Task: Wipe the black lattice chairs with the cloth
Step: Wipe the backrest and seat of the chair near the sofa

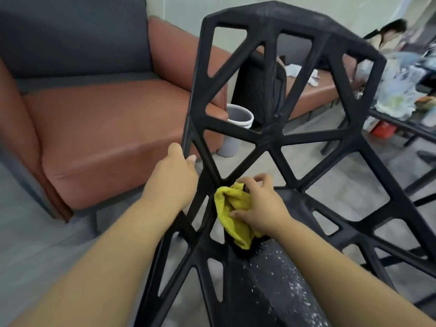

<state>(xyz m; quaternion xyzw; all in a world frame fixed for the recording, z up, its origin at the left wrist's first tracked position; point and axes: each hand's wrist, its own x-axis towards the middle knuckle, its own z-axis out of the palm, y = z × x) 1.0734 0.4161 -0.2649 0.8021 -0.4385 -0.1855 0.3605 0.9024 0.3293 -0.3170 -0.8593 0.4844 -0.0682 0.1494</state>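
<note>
Droplets on seat nearest me: unwiped. Right hand clutches yellow cloth against chair lattice joint; left hand grips frame edge. Backrest dusty, so I judge most work left. Sofa, bucket beyond.

Open gaps between lattice struts; sofa left, bin beyond
</note>
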